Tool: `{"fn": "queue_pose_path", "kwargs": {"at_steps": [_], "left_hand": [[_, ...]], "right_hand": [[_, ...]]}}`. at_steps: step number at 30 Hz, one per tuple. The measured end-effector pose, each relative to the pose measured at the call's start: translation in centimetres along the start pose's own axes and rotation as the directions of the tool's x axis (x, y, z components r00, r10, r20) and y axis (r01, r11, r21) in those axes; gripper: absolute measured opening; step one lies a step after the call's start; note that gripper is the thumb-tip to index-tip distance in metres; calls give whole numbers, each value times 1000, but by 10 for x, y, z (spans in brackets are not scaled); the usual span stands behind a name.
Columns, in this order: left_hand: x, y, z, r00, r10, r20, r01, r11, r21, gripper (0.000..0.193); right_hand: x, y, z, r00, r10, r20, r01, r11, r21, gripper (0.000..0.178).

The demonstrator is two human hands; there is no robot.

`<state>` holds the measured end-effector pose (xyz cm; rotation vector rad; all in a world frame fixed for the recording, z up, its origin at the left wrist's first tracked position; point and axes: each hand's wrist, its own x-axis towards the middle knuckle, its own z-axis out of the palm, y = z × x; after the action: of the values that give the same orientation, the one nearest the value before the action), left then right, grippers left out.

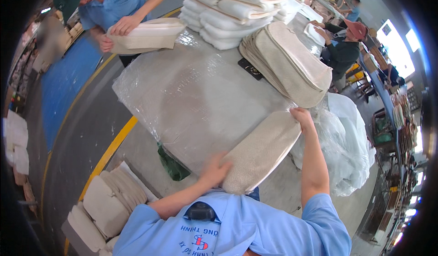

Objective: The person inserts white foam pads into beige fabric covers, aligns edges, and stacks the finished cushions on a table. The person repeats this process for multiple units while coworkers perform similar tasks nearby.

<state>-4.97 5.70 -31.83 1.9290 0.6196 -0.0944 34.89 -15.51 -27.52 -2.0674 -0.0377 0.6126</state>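
Note:
A long beige fabric cushion (258,153) with rounded ends and a white underside lies slanted in front of me, across the near corner of the plastic-covered table (182,100). My right hand (302,117) grips its far right end, fingers wrapped over the corner. At the near left side my left hand (214,169) rests against the fabric. Its fingers look apart, a little smeared by motion. Just beyond my right hand, a stack of similar beige cushions (292,66) sits on the table's right side.
Tall piles of white padding (232,9) stand at the back. A co-worker across the table holds another beige cushion (148,36). Clear plastic sheeting (342,142) bulges at the right. More beige cushions (107,201) are stacked low at my left. A dark green bag (172,163) hangs by the table's edge.

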Motion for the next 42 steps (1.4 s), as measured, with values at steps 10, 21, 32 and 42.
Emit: {"fn": "queue_pose_path", "kwargs": {"at_steps": [10, 21, 32, 42], "left_hand": [[36, 1, -72, 963, -227, -142, 64, 711, -700, 49], [8, -11, -79, 934, 22, -356, -147, 933, -328, 55], [-25, -46, -78, 955, -289, -74, 169, 731, -661, 45], [-4, -13, -87, 753, -618, 227, 650, 642, -407, 89]], "right_hand": [[-118, 76, -17, 993, -49, -105, 97, 850, 518, 41], [-169, 100, 41, 965, -118, -234, 221, 848, 481, 51], [-205, 107, 16, 985, 120, 126, -161, 908, 387, 54], [-174, 79, 13, 835, 453, 311, -356, 877, -323, 118]]}}
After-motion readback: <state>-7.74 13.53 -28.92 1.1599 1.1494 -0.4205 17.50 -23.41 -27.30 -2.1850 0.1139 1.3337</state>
